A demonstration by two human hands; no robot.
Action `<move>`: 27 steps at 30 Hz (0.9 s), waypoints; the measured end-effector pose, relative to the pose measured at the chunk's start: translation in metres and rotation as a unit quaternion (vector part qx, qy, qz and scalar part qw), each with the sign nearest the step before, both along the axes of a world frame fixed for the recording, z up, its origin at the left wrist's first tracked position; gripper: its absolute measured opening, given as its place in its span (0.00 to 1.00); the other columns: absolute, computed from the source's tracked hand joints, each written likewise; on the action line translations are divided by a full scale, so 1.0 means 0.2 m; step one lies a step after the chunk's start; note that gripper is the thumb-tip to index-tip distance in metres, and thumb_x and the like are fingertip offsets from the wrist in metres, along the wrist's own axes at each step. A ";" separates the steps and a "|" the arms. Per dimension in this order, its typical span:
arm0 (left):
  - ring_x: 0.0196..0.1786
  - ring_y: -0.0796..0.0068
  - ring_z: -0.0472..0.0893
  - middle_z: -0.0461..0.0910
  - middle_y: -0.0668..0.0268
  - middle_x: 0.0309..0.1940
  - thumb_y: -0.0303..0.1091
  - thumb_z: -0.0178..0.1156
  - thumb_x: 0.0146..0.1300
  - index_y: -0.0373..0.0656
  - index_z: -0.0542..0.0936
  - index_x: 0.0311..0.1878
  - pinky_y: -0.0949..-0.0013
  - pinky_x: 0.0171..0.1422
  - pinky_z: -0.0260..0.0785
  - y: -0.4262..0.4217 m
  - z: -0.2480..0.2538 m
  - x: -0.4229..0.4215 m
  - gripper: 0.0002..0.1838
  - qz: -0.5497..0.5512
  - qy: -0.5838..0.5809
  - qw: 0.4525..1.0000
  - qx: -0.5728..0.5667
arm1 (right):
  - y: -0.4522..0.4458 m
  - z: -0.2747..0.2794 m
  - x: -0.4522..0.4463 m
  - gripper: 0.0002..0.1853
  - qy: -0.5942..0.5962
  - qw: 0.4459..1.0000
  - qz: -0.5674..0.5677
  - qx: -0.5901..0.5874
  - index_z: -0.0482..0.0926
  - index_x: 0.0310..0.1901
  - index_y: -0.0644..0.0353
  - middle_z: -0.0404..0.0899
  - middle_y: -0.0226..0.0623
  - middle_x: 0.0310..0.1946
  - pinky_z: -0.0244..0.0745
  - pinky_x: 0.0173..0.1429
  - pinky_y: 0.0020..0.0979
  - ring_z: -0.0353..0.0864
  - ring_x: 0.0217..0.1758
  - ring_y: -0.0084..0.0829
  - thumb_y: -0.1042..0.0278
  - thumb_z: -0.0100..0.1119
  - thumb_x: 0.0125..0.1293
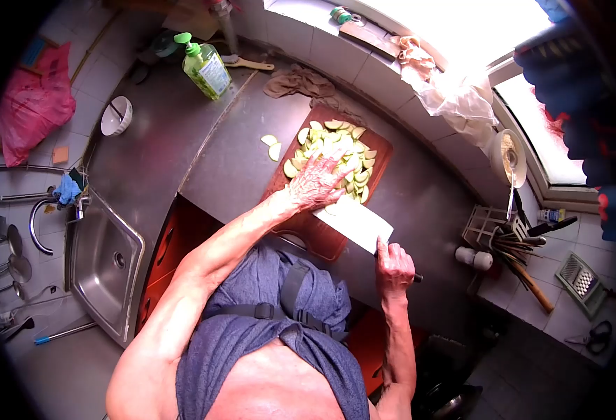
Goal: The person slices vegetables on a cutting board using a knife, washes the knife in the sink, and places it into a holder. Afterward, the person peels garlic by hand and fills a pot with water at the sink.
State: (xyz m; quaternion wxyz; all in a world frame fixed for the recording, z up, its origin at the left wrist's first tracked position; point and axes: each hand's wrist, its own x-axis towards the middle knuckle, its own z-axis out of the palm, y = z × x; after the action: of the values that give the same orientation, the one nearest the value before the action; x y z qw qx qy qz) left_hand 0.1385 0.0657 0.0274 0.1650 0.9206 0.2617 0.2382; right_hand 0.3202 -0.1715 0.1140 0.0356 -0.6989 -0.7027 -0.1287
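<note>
A reddish-brown cutting board (381,154) lies on the grey counter, with a heap of pale green vegetable slices (361,165) on it. My left hand (317,183) rests on the near side of the heap, palm down with its fingers spread. My right hand (394,266) is closed round the dark handle of a cleaver (355,222). The broad blade lies over the board's right edge, its far end next to my left hand. Two loose slices (274,151) sit on the counter left of the board.
A green soap bottle (210,72), a brush (252,64) and a brown cloth (299,82) are at the back. A white bowl (116,116) and a sink (108,262) are left. On the right stand a utensil rack (486,225), white jars (474,258) and a grater (582,283).
</note>
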 end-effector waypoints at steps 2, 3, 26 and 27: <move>0.80 0.42 0.59 0.58 0.46 0.79 0.48 0.70 0.58 0.48 0.70 0.75 0.35 0.82 0.48 0.01 0.00 -0.03 0.41 -0.057 0.009 0.998 -0.009 | -0.03 -0.03 0.00 0.17 0.007 1.000 -0.008 0.005 0.86 0.55 0.53 0.71 0.30 0.28 0.72 0.34 0.33 0.76 0.30 0.29 0.72 0.64 0.64; 0.80 0.44 0.60 0.60 0.46 0.78 0.51 0.71 0.59 0.47 0.71 0.73 0.36 0.81 0.50 -0.02 0.14 -0.06 0.40 -0.081 -0.037 0.995 -0.044 | -0.05 -0.06 0.00 0.17 0.016 1.000 -0.019 0.011 0.86 0.55 0.53 0.71 0.30 0.28 0.72 0.33 0.33 0.76 0.30 0.29 0.72 0.64 0.64; 0.55 0.50 0.79 0.74 0.53 0.56 0.30 0.73 0.57 0.42 0.78 0.60 0.52 0.60 0.77 0.37 -0.21 -0.50 0.26 0.300 -0.025 0.952 -0.062 | -0.15 -0.11 -0.11 0.09 0.246 0.943 -0.172 0.144 0.88 0.45 0.53 0.79 0.37 0.25 0.75 0.32 0.36 0.81 0.26 0.38 0.75 0.74 0.63; 0.56 0.49 0.80 0.74 0.53 0.56 0.32 0.76 0.55 0.43 0.78 0.61 0.52 0.60 0.77 0.41 -0.22 -0.53 0.29 0.298 -0.012 0.949 -0.105 | -0.15 -0.11 -0.15 0.09 0.272 0.933 -0.191 0.134 0.88 0.44 0.55 0.82 0.38 0.27 0.77 0.34 0.36 0.83 0.28 0.39 0.75 0.74 0.63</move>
State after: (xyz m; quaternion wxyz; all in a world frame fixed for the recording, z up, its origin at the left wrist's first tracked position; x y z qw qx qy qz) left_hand 0.0332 0.1479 -0.0168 0.1850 0.7752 0.5460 0.2584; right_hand 0.2905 -0.2014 0.0926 0.2938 -0.8170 -0.4951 -0.0312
